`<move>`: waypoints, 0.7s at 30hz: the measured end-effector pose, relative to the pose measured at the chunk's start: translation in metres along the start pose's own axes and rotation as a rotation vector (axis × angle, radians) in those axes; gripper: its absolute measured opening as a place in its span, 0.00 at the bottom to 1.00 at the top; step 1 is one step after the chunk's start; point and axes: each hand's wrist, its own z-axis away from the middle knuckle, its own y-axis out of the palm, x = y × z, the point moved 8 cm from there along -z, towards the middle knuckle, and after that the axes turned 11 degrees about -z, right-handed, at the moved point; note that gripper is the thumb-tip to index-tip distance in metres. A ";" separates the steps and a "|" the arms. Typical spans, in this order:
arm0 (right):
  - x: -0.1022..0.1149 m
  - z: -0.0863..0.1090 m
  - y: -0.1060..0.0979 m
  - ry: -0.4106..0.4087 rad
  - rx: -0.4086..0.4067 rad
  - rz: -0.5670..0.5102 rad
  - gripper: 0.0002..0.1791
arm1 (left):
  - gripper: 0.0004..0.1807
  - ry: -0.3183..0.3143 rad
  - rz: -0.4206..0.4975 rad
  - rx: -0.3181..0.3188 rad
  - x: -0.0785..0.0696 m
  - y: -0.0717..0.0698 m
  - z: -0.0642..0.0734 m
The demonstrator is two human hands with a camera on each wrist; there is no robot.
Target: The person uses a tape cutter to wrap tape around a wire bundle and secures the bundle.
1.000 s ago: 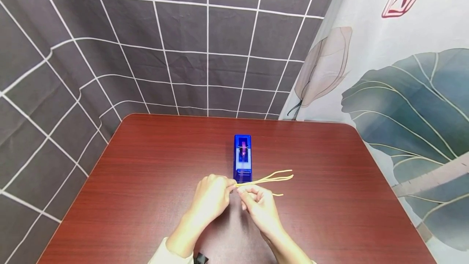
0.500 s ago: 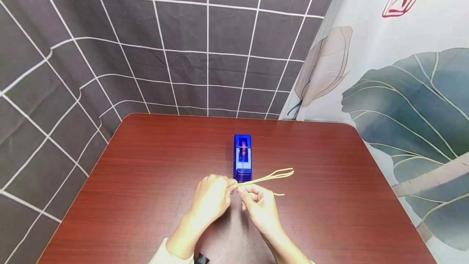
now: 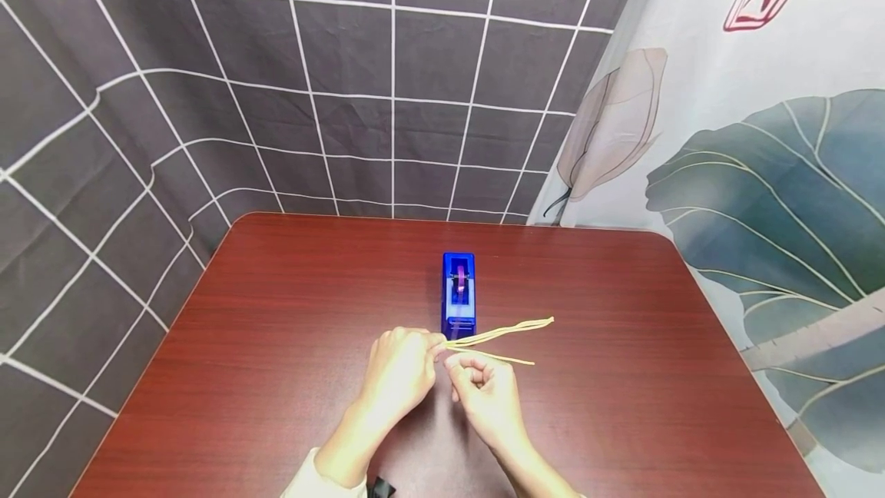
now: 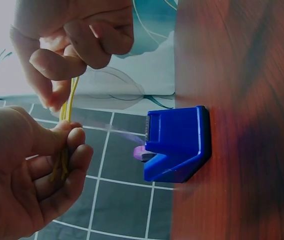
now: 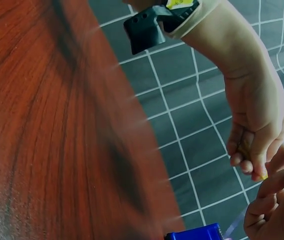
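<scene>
Fingers of the left hand (image 3: 399, 363) pinch the yellow strands (image 4: 70, 102) between thumb and forefinger, the ends lying inside the curled palm. Fingers of the right hand (image 3: 489, 394), just to the right, are curled, thumb and forefinger tips together beside the bundle; whether they grip strand, tape or nothing cannot be told. The strands are held off the table (image 3: 297, 290), just on the near side of the blue dispenser (image 4: 178, 131), and fan out rightward, one lying nearer than the rest. A clear tape strip (image 4: 130, 136) runs from the far-side dispenser toward the fingertips; its free end is hidden.

Probable faults: a slack left pinch would let strands slip and their ends lose line; the stray near strand, if not gathered in, could part further from the bundle; a slackened or twisted strip might fold onto itself or stick to a finger; a hard tug could drag the dispenser nearer
</scene>
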 end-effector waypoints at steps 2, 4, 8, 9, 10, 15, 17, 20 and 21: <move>0.001 0.001 0.000 -0.017 -0.002 0.002 0.05 | 0.05 -0.004 -0.011 -0.004 0.000 0.001 0.000; 0.002 0.002 -0.001 -0.020 -0.009 0.003 0.06 | 0.04 -0.006 -0.019 -0.013 0.000 0.001 0.001; -0.005 0.002 -0.003 0.045 -0.053 -0.051 0.09 | 0.04 -0.003 -0.036 -0.031 0.000 0.003 0.001; -0.008 0.001 -0.004 0.074 -0.069 -0.078 0.11 | 0.05 -0.002 -0.041 -0.034 0.000 0.003 0.001; -0.010 0.001 -0.005 0.100 -0.085 -0.109 0.13 | 0.05 0.000 -0.046 -0.036 0.000 0.004 0.001; -0.019 -0.001 -0.006 0.197 -0.151 -0.247 0.18 | 0.08 0.014 -0.085 -0.058 -0.002 0.006 0.001; -0.021 -0.002 -0.005 0.215 -0.166 -0.265 0.19 | 0.10 0.020 -0.104 -0.073 -0.004 0.005 0.001; -0.023 -0.004 -0.004 0.226 -0.183 -0.272 0.19 | 0.12 0.029 -0.120 -0.097 -0.006 0.004 0.001; -0.024 -0.004 -0.004 0.225 -0.190 -0.270 0.18 | 0.12 0.031 -0.121 -0.102 -0.006 0.003 0.001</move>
